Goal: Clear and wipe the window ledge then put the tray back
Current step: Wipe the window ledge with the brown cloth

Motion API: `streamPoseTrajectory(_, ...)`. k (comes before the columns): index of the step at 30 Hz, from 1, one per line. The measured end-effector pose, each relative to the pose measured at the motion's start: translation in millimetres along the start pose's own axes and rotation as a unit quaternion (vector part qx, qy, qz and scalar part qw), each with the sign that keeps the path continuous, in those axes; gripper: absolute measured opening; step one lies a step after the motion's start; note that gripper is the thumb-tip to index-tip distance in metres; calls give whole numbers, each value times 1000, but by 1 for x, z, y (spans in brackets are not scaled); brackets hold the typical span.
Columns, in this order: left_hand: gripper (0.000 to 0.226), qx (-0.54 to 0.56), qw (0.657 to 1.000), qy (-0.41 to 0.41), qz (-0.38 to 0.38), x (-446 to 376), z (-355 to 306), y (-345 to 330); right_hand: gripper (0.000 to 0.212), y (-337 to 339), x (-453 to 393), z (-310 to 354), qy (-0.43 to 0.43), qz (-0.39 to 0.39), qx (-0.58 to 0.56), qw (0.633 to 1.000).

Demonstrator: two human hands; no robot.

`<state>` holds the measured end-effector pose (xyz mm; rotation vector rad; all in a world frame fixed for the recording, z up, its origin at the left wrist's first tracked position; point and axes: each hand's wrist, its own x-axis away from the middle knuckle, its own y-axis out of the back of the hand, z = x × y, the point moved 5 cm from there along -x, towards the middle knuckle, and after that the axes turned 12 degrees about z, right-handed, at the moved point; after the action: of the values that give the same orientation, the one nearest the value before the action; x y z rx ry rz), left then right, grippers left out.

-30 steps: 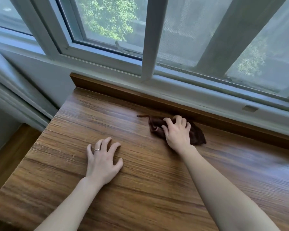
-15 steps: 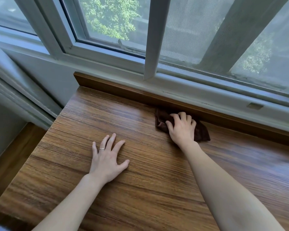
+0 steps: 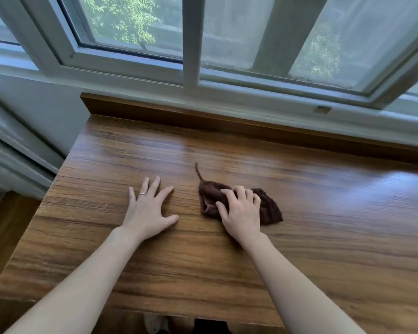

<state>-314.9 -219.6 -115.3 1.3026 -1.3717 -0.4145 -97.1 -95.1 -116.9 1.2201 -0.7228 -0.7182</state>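
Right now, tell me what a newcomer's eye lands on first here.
First, the dark brown cloth bunched mid-ledge, with the right hand pressing on it, fingers curled. Beside it, the left hand lies flat and spread on the wooden ledge, a ring on one finger. Behind, the white-framed window shows green leaves.

A crumpled dark brown cloth (image 3: 270,208) lies mid-way across the glossy wooden window ledge (image 3: 323,237)
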Motion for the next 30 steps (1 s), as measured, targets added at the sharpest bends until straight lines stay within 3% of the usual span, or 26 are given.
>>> streamPoseTrajectory(7, 71, -38, 998, -46, -28, 32, -23, -27, 36, -15, 103, 18, -8, -23, -14, 1000)
streamPoseTrajectory(14, 85, -71, 994, -65, -46, 45, -25, -43, 36, -27, 174, 32, -38, -9, -15, 999)
streamPoseTrajectory(21, 75, -59, 996, -55, -23, 45, -31, -40, 35, -29, 197, 38, -53, 3, -26, 998)
streamPoseTrajectory(30, 79, -65, 997, -37, -29, 25, -48, -37, 29, -29, 186, 30, 11, -1, 11, 1000)
